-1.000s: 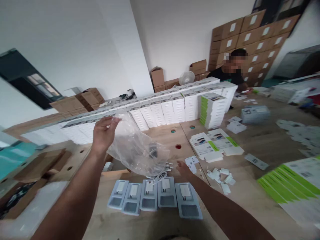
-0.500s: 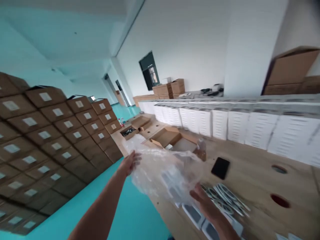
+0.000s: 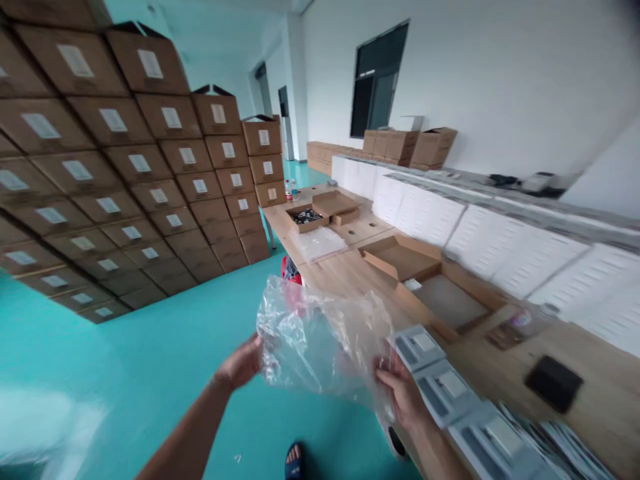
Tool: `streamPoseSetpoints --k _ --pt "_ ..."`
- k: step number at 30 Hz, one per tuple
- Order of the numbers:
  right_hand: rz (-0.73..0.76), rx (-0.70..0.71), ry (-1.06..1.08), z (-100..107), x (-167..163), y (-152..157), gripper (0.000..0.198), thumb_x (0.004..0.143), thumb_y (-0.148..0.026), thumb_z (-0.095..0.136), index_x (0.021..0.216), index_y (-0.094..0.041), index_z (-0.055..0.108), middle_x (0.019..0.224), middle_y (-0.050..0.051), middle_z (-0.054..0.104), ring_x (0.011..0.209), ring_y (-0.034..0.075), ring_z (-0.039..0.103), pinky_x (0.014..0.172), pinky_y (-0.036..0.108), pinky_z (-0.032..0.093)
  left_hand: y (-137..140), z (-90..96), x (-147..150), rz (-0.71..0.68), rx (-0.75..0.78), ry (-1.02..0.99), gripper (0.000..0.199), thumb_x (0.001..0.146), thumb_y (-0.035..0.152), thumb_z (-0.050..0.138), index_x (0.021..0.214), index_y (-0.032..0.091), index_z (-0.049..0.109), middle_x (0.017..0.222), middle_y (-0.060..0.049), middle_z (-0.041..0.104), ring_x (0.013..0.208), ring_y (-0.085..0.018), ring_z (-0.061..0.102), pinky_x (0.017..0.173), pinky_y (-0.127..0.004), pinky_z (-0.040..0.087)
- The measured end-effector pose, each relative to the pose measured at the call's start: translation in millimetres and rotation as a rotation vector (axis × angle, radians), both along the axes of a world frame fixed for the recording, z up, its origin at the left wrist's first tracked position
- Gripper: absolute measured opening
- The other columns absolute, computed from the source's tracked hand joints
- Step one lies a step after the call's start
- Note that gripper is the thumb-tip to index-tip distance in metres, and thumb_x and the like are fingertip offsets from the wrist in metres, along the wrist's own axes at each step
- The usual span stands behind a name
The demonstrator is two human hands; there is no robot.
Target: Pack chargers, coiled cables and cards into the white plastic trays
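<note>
A clear, crinkled plastic bag [image 3: 320, 340] hangs spread out in front of me, above the green floor beside the table. My left hand [image 3: 243, 363] grips its left edge, the fingertips partly covered by the film. At the bag's right side, my right hand [image 3: 400, 390] pinches it between thumb and fingers. Just past that hand, grey-and-white flat devices [image 3: 447, 387] lie in a row along the table edge. More clear plastic [image 3: 320, 244] lies flat farther up the table.
An open cardboard box [image 3: 400, 257] and a black tablet-like slab [image 3: 554, 383] rest on the wooden table [image 3: 340, 277]. Pale looped cables [image 3: 560, 440] lie at lower right. Stacked cartons [image 3: 140, 163] stand at left. White boxes [image 3: 430, 207] line the table's back.
My view has swung left and down. Both hands have carried the bag off the table to above the floor, and my right hand is now closed on its edge.
</note>
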State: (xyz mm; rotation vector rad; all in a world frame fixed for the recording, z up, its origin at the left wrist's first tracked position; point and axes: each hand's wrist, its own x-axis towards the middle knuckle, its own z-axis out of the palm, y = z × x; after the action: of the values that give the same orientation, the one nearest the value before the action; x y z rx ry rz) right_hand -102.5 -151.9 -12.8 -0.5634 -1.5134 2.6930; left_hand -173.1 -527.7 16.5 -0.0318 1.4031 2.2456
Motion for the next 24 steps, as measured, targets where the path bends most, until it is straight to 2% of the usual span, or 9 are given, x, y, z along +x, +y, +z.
streamPoseSetpoints --k 2,4,7,11,14,16,19,21,24 --pt "0.009 0.049 -0.076 -13.4 -20.5 -27.0 0.064 0.059 -0.022 0.080 0.120 -0.027 0.060 0.081 -0.004 0.070 0.073 0.015 0.064 0.067 0.024 0.051 -17.7 -40.6 6.1 -0.078 -0.162 -0.188 0.057 0.065 0.050 0.079 0.111 0.022 0.063 0.110 -0.011 0.067 0.090 -0.024 0.066 0.064 -0.031 0.052" --pt "0.027 0.136 -0.120 -26.1 -37.8 -42.9 0.051 0.060 -0.025 0.082 0.108 -0.024 0.065 0.077 -0.004 0.070 0.066 0.014 0.063 0.060 0.022 0.049 -30.0 -71.0 0.3 0.080 -0.388 -0.177 0.052 0.060 0.060 0.077 0.085 0.016 0.064 0.075 -0.004 0.065 0.054 -0.012 0.055 0.042 -0.020 0.033" --pt "0.027 0.212 -0.130 -28.4 -58.1 -45.3 0.041 0.059 -0.024 0.084 0.096 -0.022 0.068 0.074 -0.004 0.070 0.065 0.012 0.062 0.058 0.020 0.048 -47.8 -84.0 -30.7 0.214 -0.467 -0.123 0.050 0.060 0.062 0.075 0.067 0.016 0.057 0.053 0.004 0.050 0.043 -0.006 0.038 0.041 -0.018 0.023" --pt "0.094 0.023 -0.176 -5.2 -77.1 -25.2 0.040 0.058 -0.024 0.086 0.094 -0.024 0.068 0.081 -0.002 0.072 0.073 0.015 0.067 0.069 0.024 0.053 -68.2 -65.3 -78.4 0.152 -0.335 0.007 0.040 0.068 0.048 0.077 0.093 0.019 0.066 0.090 -0.004 0.068 0.079 -0.014 0.059 0.067 -0.023 0.044" --pt "0.246 -0.165 -0.297 0.1 -99.1 -16.0 0.043 0.069 -0.052 0.075 0.100 -0.022 0.068 0.092 0.007 0.073 0.088 0.024 0.069 0.078 0.035 0.055 -70.5 -51.1 -109.1 -0.036 -0.204 0.122 0.049 0.069 0.038 0.078 0.113 0.021 0.066 0.117 -0.010 0.066 0.109 -0.025 0.058 0.091 -0.034 0.044" --pt "0.273 -0.125 -0.389 -5.6 -124.3 -16.1 0.043 0.070 -0.056 0.071 0.093 -0.019 0.069 0.087 0.010 0.074 0.085 0.026 0.070 0.075 0.036 0.056 -64.8 -37.9 -135.6 -0.146 -0.202 0.168 0.045 0.067 0.034 0.080 0.109 0.021 0.068 0.125 -0.010 0.063 0.119 -0.031 0.052 0.100 -0.041 0.040" --pt "0.115 0.055 -0.358 -9.0 -168.4 -11.0 0.034 0.062 -0.036 0.080 0.089 -0.021 0.068 0.085 0.006 0.074 0.078 0.023 0.069 0.068 0.032 0.056 -46.8 -0.9 -193.4 -0.269 -0.242 0.257 0.028 0.064 0.031 0.082 0.088 0.020 0.072 0.129 -0.010 0.060 0.117 -0.034 0.053 0.099 -0.045 0.041" --pt "-0.018 0.109 -0.264 -1.2 -191.0 3.1 0.046 0.059 -0.030 0.082 0.101 -0.026 0.066 0.092 0.002 0.073 0.080 0.020 0.068 0.066 0.028 0.056 -28.6 29.2 -241.8 -0.310 -0.261 0.307 0.029 0.062 0.029 0.084 0.085 0.019 0.071 0.123 -0.010 0.063 0.108 -0.032 0.058 0.093 -0.042 0.044" --pt "-0.175 0.080 -0.229 10.4 -210.2 31.2 0.058 0.057 -0.026 0.085 0.110 -0.029 0.062 0.089 -0.002 0.071 0.076 0.016 0.067 0.065 0.024 0.056 3.8 52.8 -317.1 -0.302 -0.385 0.309 0.028 0.063 0.031 0.082 0.083 0.017 0.068 0.089 -0.007 0.070 0.077 -0.021 0.062 0.070 -0.032 0.047"
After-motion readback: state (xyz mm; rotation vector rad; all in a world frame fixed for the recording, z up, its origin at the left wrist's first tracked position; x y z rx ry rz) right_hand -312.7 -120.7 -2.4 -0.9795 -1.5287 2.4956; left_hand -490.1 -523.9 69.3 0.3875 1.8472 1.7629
